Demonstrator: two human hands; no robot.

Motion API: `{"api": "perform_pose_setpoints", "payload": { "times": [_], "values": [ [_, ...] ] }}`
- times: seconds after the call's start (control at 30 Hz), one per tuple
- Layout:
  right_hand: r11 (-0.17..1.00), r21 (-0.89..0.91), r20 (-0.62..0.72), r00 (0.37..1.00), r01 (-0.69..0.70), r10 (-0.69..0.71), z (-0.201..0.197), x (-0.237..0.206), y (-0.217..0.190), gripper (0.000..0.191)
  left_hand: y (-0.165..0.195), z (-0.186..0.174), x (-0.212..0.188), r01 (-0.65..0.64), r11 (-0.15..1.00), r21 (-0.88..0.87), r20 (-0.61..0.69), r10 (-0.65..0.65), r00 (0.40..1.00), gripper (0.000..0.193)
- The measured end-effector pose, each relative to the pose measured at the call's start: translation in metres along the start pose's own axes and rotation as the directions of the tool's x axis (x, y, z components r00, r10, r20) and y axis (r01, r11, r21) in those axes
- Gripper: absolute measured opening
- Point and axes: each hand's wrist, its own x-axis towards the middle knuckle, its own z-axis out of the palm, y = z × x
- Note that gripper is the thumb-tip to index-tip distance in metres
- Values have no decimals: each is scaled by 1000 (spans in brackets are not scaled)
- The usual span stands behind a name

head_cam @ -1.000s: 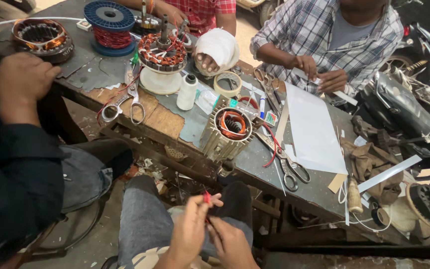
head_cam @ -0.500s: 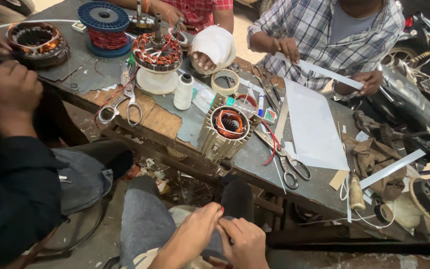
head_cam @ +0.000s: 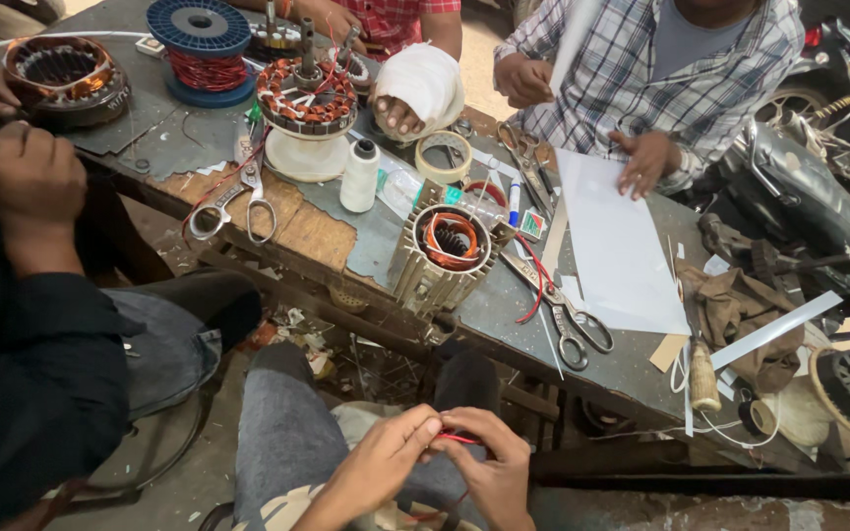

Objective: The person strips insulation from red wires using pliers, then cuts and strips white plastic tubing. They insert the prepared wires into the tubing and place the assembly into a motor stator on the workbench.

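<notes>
Low over the lap, below the bench edge, a red wire (head_cam: 456, 440) sits pinched between both hands. Left hand (head_cam: 386, 462) closed, fingertips meeting the right hand (head_cam: 489, 467), which is also clamped on the wire. Grey trousers (head_cam: 287, 433) underneath. Directly above, at the bench (head_cam: 632, 369) edge, a ribbed stator (head_cam: 445, 251) with copper windings, red leads trailing to scissors (head_cam: 568, 320). White thread spool (head_cam: 359, 175) and tape roll (head_cam: 443, 155) just behind. White sheet (head_cam: 617, 246) to the right, a co-worker's hand (head_cam: 646, 157) pressing it. Second scissors (head_cam: 233, 202) lie left. Dark-sleeved person (head_cam: 31, 334) crowds the left side.
</notes>
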Motion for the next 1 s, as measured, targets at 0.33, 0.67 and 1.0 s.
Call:
{"api": "perform_pose_setpoints", "payload": {
  "times": [0.33,0.67,1.0],
  "values": [
    [972,171,-4,986,-163,167,3,-13,24,19,-17,10,5,37,994,-101,-120,-50,992,38],
    [997,80,-9,1000,-10,11,5,-12,14,25,-35,9,6,75,973,-220,-93,-97,991,37],
    [984,59,-62,983,-168,171,6,-9,18,16,-64,22,22,-86,873,-481,-382,-120,916,33]
  ]
}}
